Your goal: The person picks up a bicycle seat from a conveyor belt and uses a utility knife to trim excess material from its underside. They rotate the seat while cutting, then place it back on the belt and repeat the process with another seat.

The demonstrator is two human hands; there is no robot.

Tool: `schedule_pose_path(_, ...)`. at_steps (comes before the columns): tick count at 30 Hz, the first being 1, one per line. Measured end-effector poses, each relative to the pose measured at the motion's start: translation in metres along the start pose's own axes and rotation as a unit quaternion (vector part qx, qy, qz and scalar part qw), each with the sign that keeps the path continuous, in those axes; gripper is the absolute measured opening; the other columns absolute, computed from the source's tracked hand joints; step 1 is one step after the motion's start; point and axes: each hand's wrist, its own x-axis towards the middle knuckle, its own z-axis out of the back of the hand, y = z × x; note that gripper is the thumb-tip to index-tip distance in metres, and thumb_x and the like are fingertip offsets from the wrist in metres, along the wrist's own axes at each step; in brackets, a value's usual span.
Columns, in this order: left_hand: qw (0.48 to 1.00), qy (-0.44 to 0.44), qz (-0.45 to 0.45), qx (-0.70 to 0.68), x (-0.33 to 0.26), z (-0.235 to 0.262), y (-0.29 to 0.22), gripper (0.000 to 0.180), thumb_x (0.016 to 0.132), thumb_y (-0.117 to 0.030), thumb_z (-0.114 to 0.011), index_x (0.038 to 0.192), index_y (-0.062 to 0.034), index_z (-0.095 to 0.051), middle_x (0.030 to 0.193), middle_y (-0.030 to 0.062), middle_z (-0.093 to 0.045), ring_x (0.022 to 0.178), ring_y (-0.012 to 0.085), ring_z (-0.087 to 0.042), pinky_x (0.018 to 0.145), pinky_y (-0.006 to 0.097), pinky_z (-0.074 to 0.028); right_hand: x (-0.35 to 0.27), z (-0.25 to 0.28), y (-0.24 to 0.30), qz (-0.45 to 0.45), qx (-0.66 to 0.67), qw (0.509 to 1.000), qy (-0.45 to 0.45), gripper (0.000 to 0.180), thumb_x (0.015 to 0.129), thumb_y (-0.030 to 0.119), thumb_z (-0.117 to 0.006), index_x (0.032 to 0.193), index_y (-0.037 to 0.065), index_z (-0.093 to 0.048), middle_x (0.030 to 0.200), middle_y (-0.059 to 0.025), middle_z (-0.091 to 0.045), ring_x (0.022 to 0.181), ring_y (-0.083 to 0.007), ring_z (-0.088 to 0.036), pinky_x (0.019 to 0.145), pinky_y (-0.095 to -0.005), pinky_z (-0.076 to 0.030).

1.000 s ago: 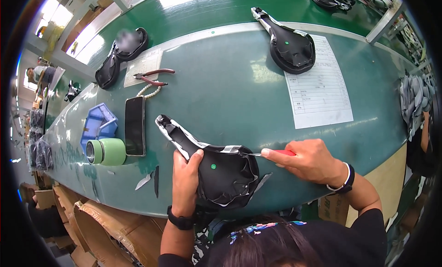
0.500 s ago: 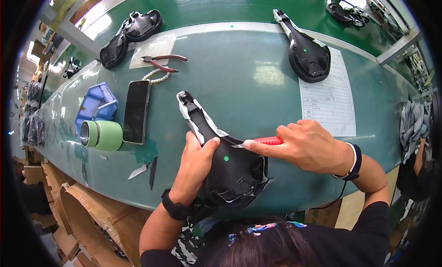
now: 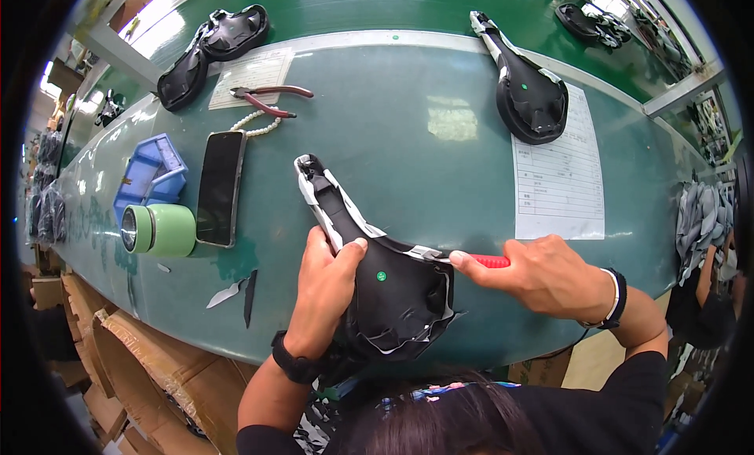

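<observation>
A black bicycle saddle (image 3: pixel 393 298) lies underside up at the table's near edge, its narrow nose pointing away from me. White and black cover material is folded over its rim, and a green round sticker is on the shell. My left hand (image 3: pixel 326 286) is closed around the saddle's left side, thumb on the underside. Held in my right hand (image 3: pixel 546 276) is a red-handled utility knife (image 3: pixel 493 261). Its tip end is at the saddle's right rim, beside a pale strip of cover (image 3: pixel 425 252). My right thumb presses along the knife and hides part of it.
Left on the table are a green jar (image 3: pixel 173 230), blue bin (image 3: pixel 157 176), phone (image 3: pixel 221 188), red-handled cutters (image 3: pixel 271 91) and cover scraps (image 3: pixel 250 299). Another saddle (image 3: pixel 534 113) lies partly on a paper sheet (image 3: pixel 559 196). Cardboard boxes (image 3: pixel 157 361) stand lower left.
My right hand and the knife have moved right along the rim, away from the left hand. A pale cover strip now shows there. The view has shifted slightly.
</observation>
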Motion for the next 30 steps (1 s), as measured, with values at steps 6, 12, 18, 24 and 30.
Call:
schedule_pose_path(6, 1.0, -0.011, 0.0, -0.016, -0.004, -0.004, -0.001, 0.023, 0.09, -0.012, -0.057, 0.107, 0.0028, -0.049, 0.093, 0.0077, -0.058, 0.077, 0.0121, -0.058, 0.069, 0.027, -0.051, -0.021, -0.055, 0.023, -0.078, 0.048, 0.993, -0.076, 0.073, 0.085, 0.007, -0.058, 0.15, 0.028, -0.032, 0.061, -0.0084, -0.043, 0.046, -0.0243, -0.05, 0.04, -0.0373, -0.037)
schedule_pose_path(12, 0.999, -0.03, 0.003, -0.023, -0.013, -0.003, 0.003, 0.021, 0.09, -0.01, -0.056, 0.106, 0.0023, -0.049, 0.092, 0.0072, -0.058, 0.077, 0.0119, -0.058, 0.069, 0.027, -0.051, -0.027, -0.092, 0.069, -0.187, 0.236, 0.925, -0.23, 0.069, 0.088, 0.015, -0.066, 0.149, 0.019, -0.036, 0.062, -0.0081, -0.047, 0.048, -0.0282, -0.049, 0.044, -0.0407, -0.042)
schedule_pose_path(18, 0.998, -0.03, -0.034, -0.048, -0.024, -0.008, 0.011, 0.024, 0.091, -0.01, -0.054, 0.112, 0.0013, -0.047, 0.099, 0.008, -0.057, 0.081, 0.0118, -0.056, 0.074, 0.028, -0.05, -0.026, -0.082, 0.067, -0.199, 0.298, 0.9, -0.247, 0.063, 0.085, 0.004, -0.07, 0.142, 0.007, -0.042, 0.102, -0.021, -0.067, 0.084, -0.0388, -0.067, 0.072, -0.0369, -0.055)
schedule_pose_path(24, 0.996, -0.026, -0.087, -0.011, -0.036, -0.011, 0.004, 0.036, 0.092, -0.012, -0.055, 0.12, 0.0061, -0.04, 0.108, 0.0127, -0.055, 0.098, 0.0172, -0.054, 0.087, 0.033, -0.046, 0.033, -0.042, 0.06, -0.031, 0.206, 0.916, -0.342, 0.063, 0.081, -0.002, -0.069, 0.139, 0.011, -0.048, 0.093, -0.013, -0.067, 0.08, -0.0258, -0.067, 0.07, -0.0317, -0.054)
schedule_pose_path(30, 0.992, -0.062, -0.111, -0.012, -0.045, -0.004, 0.014, 0.034, 0.092, -0.011, -0.056, 0.119, 0.0064, -0.044, 0.109, 0.0134, -0.055, 0.101, 0.0195, -0.054, 0.091, 0.033, -0.043, 0.05, -0.051, 0.056, -0.035, 0.251, 0.89, -0.378, 0.064, 0.085, -0.001, -0.062, 0.144, 0.012, -0.041, 0.084, -0.0092, -0.06, 0.062, -0.0158, -0.057, 0.057, -0.0295, -0.049)
